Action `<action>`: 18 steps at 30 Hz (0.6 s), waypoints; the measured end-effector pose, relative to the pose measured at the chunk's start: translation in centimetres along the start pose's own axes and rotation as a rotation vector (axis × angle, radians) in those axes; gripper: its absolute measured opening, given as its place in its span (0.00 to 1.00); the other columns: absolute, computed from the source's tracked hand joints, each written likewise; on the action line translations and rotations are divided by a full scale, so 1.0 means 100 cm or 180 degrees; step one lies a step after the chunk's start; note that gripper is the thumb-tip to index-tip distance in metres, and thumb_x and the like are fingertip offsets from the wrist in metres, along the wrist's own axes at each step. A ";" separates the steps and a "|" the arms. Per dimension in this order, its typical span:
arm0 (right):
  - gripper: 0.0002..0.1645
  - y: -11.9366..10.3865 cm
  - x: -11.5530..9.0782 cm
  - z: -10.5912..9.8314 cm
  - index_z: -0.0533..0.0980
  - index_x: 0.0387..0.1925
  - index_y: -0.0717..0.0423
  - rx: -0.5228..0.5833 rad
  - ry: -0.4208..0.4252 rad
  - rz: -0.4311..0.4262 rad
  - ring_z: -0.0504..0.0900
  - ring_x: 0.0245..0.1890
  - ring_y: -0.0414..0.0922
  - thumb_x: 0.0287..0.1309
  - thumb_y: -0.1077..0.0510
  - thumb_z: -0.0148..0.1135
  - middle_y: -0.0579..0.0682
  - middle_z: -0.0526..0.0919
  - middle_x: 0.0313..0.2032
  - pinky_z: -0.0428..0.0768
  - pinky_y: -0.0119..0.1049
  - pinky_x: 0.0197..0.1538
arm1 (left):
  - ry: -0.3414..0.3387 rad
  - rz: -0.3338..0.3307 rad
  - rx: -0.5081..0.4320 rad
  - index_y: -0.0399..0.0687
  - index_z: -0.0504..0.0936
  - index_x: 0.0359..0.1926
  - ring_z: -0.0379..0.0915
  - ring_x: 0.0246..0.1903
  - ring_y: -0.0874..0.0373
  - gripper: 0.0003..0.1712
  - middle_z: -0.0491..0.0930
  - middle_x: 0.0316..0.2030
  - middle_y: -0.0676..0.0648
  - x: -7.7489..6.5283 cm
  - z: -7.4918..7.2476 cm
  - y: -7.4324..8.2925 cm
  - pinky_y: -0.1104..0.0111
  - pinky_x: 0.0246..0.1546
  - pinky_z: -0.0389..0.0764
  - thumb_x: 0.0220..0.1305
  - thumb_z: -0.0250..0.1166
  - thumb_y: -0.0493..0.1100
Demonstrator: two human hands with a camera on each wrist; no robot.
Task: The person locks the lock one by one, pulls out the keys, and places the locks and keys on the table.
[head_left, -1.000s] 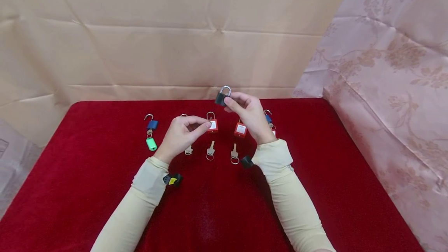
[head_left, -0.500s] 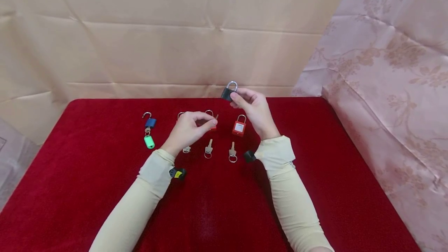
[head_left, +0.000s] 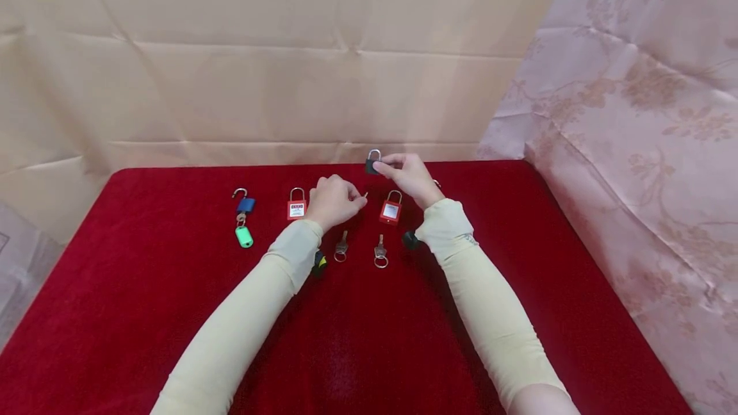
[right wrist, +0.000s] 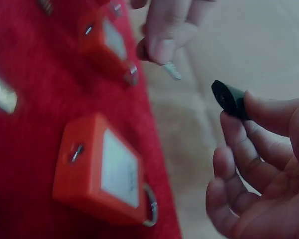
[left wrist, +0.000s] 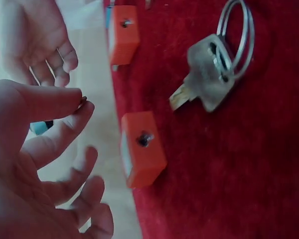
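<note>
My left hand [head_left: 334,200] pinches a small key [right wrist: 172,71] between thumb and forefinger, its silver blade sticking out past the fingertips. My right hand [head_left: 410,178] holds a dark padlock [head_left: 371,166] by the body, thumb in front, its silver shackle upward and closed. In the right wrist view the bottom face of this padlock [right wrist: 230,99] is turned toward the key blade, with a gap between them. Both hands are raised above the far part of the table, the left one lower and nearer.
Red padlocks [head_left: 296,210] stand on the red cloth [head_left: 346,351]; another red padlock [head_left: 390,211] is below the right hand. Two ringed keys, a left key [head_left: 341,247] and a right key [head_left: 380,253], lie nearer. At left lies an open blue padlock [head_left: 245,205] with a green tag [head_left: 244,236].
The left hand has moved right with the key and turned, its fingertips now nearer the padlock. The right hand went up and right, then came back down and left with the dark padlock.
</note>
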State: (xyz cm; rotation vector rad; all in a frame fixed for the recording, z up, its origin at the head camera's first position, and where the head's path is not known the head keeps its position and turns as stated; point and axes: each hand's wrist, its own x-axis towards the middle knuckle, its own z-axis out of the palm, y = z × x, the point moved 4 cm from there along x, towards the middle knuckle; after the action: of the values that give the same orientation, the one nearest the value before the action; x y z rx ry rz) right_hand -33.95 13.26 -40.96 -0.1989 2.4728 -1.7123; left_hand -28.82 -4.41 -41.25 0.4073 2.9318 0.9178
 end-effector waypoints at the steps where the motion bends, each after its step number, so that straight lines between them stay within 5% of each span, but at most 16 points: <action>1: 0.18 0.003 0.004 0.001 0.84 0.50 0.64 -0.0136 -0.0028 0.0040 0.78 0.42 0.48 0.66 0.55 0.68 0.59 0.85 0.41 0.77 0.45 0.51 | -0.0007 -0.0041 0.0085 0.51 0.90 0.27 0.71 0.45 0.45 0.15 0.81 0.35 0.47 0.002 0.003 0.000 0.47 0.47 0.72 0.67 0.66 0.50; 8: 0.18 0.029 0.019 0.004 0.84 0.50 0.63 -0.0536 -0.0278 0.0522 0.75 0.43 0.46 0.67 0.54 0.66 0.55 0.86 0.42 0.73 0.36 0.47 | -0.0202 -0.0397 0.0325 0.51 0.84 0.18 0.58 0.57 0.40 0.22 0.72 0.54 0.39 0.012 0.024 -0.001 0.40 0.57 0.58 0.69 0.61 0.51; 18: 0.20 0.041 0.025 0.009 0.84 0.51 0.65 -0.0537 -0.0341 0.0588 0.79 0.43 0.47 0.67 0.53 0.66 0.56 0.87 0.42 0.74 0.37 0.48 | -0.0204 -0.0640 0.0404 0.51 0.86 0.21 0.57 0.58 0.41 0.21 0.70 0.54 0.39 0.013 0.031 -0.003 0.40 0.57 0.58 0.68 0.63 0.54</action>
State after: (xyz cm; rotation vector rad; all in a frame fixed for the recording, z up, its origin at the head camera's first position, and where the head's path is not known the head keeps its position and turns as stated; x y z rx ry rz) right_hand -36.39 13.44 -45.18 -0.0730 2.4704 -1.3863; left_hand -29.75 -2.58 -43.89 0.1393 2.9135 0.6837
